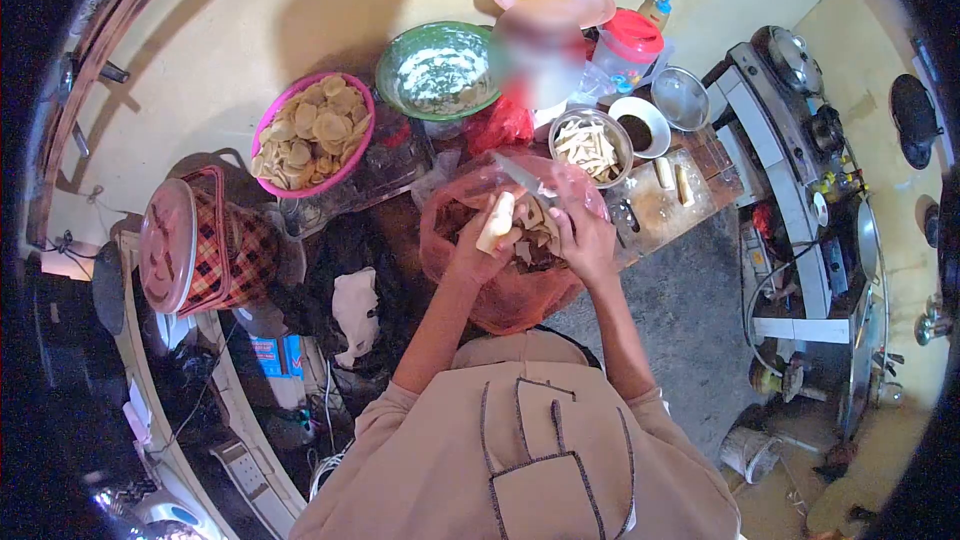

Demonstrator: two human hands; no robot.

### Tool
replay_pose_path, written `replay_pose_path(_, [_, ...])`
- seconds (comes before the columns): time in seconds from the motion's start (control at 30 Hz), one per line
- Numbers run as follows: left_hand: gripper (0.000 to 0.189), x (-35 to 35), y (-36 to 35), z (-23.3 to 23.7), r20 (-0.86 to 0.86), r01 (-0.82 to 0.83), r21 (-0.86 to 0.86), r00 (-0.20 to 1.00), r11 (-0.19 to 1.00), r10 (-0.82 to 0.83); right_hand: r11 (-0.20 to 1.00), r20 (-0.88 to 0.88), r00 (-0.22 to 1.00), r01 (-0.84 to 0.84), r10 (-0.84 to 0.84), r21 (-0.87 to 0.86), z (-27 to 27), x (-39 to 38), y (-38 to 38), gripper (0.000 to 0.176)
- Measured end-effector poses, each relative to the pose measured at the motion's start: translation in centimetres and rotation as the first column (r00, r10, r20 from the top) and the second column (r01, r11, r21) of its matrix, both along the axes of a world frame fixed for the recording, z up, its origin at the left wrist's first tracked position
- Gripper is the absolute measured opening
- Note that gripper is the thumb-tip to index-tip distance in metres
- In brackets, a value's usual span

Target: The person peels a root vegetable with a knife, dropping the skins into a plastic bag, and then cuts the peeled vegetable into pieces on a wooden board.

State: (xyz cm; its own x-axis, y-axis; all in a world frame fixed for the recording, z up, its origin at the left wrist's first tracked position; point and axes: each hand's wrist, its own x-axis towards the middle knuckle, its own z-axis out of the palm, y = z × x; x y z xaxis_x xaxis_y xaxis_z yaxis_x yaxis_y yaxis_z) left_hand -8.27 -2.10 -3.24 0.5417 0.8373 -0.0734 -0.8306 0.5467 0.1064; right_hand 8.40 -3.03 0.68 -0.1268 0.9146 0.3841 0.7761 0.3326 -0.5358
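A pale peeled piece [496,222] is gripped in my left hand [482,252], over a red translucent plastic bag [505,305]. My right hand [588,240] is at the bag's right side, its fingers closed near a knife whose blade [518,173] points up and left; the handle is mostly hidden by the hand. Brown and whitish peelings [537,228] lie in the bag between the hands. Just beyond my right hand, a metal bowl [624,172] holds pale cut strips.
A pink basin [368,140] of round flat slices and a green basin [392,90] stand at the back left. On the right are a wooden board [655,230] with two pieces, a white bowl [658,140] and a stove [765,110]. A lidded bucket [170,245] stands left.
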Motion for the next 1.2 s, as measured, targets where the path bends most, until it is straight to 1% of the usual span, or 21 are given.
replay_pose_path(0.03, [0.040,-0.2,0.4,-1.3,0.070,0.008,-0.011,0.998,1.000,-0.007,0.998,-0.062,0.996,-0.059,0.059,-0.009,0.7,0.1,-0.2,0.032])
replay_pose_path(0.07, [0.041,-0.4,0.7,-2.5,0.138,0.015,-0.022,0.990,1.000,-0.012,0.993,0.005,0.993,-0.118,0.118,-0.023,0.0,0.4,-0.4,0.033])
replay_pose_path(0.13, [0.040,-0.5,0.8,-2.9,0.212,0.031,-0.002,0.977,1.000,-0.030,0.971,0.132,0.962,-0.232,0.239,-0.064,-1.2,0.7,-0.5,0.033])
replay_pose_path(0.2, [0.040,-0.3,0.7,-3.0,0.264,0.020,0.006,0.964,1.000,-0.021,0.975,0.164,0.961,-0.216,0.221,-0.051,-1.6,0.5,-0.8,0.034])
replay_pose_path(0.27, [0.040,0.0,0.2,-2.5,0.290,-0.025,0.001,0.957,1.000,0.024,0.988,0.144,0.980,-0.125,0.138,-0.093,-1.0,-0.2,-1.1,0.034])
replay_pose_path(0.33, [0.040,-0.1,0.0,-2.5,0.237,-0.019,-0.052,0.971,0.998,0.031,0.980,0.085,0.996,0.035,-0.019,-0.196,-0.1,-0.8,-1.2,0.036])
replay_pose_path(0.37, [0.040,0.0,-0.1,-2.5,0.211,-0.017,-0.078,0.977,0.997,0.033,0.980,0.054,0.998,0.022,-0.011,-0.199,0.1,-0.8,-1.2,0.038])
replay_pose_path(0.43, [0.044,0.0,0.2,-3.9,0.237,-0.019,-0.114,0.971,0.993,0.046,0.980,-0.012,1.000,-0.006,0.004,-0.200,0.4,-0.9,-1.3,0.042])
replay_pose_path(0.47, [0.046,0.1,0.4,-4.6,0.251,-0.017,-0.131,0.967,0.991,0.050,0.993,0.064,0.996,-0.060,0.067,-0.100,0.8,-0.8,-1.3,0.045])
replay_pose_path(0.53, [0.048,-0.1,-0.1,-3.8,0.196,-0.028,-0.154,0.979,0.988,0.059,0.978,0.232,0.959,-0.188,0.163,0.088,1.4,-0.8,-1.3,0.051])
replay_pose_path(0.63, [0.051,0.2,-0.3,-3.4,0.163,-0.051,-0.194,0.983,0.980,0.083,0.980,0.167,0.966,-0.188,0.195,-0.059,0.9,-1.1,-1.6,0.056])
replay_pose_path(0.7, [0.049,0.1,-0.3,-3.6,0.257,-0.017,-0.111,0.965,0.994,0.045,0.977,0.097,0.973,-0.202,0.209,-0.072,0.4,-1.2,-1.5,0.057])
replay_pose_path(0.77, [0.045,0.0,-0.1,-4.5,0.427,0.050,0.096,0.900,0.994,-0.086,0.976,0.049,0.978,-0.199,0.204,-0.084,0.3,-1.2,-1.5,0.058])
replay_pose_path(0.87, [0.050,0.4,0.1,-4.6,0.439,0.056,0.149,0.891,0.987,-0.117,0.975,0.029,0.982,-0.184,0.189,-0.122,0.5,-1.1,-1.5,0.059])
replay_pose_path(0.93, [0.052,0.5,-0.3,-4.9,0.213,-0.063,0.005,0.975,0.998,0.060,0.965,0.046,0.979,-0.186,0.198,-0.187,0.6,-0.8,-1.5,0.059])
replay_pose_path(1.0, [0.051,0.5,-0.3,-4.8,0.125,-0.096,-0.072,0.987,0.993,0.105,0.972,0.120,0.965,-0.232,0.234,-0.029,0.0,-0.7,-1.2,0.059])
replay_pose_path(1.03, [0.050,0.4,-0.2,-4.6,0.167,-0.059,-0.088,0.983,0.994,0.073,0.972,0.121,0.965,-0.232,0.233,-0.022,-0.1,-0.6,-1.2,0.059])
replay_pose_path(1.07, [0.050,0.4,-0.1,-4.3,0.229,-0.025,-0.072,0.973,0.997,0.041,0.973,0.123,0.965,-0.232,0.232,-0.016,-0.2,-0.6,-1.2,0.059])
replay_pose_path(1.1, [0.050,0.4,0.0,-3.6,0.287,0.010,-0.054,0.958,0.999,0.006,0.975,0.087,0.973,-0.208,0.214,-0.080,-0.2,-0.6,-1.3,0.059])
replay_pose_path(1.17, [0.050,0.6,-0.1,-2.1,0.431,0.056,0.048,0.899,0.997,-0.072,0.973,0.047,0.977,-0.201,0.207,-0.113,0.0,-0.7,-1.4,0.059])
replay_pose_path(1.2, [0.052,0.8,0.2,-3.1,0.210,-0.023,0.165,0.978,0.986,-0.013,0.973,0.042,0.975,-0.215,0.219,-0.079,0.2,-0.7,-1.3,0.059])
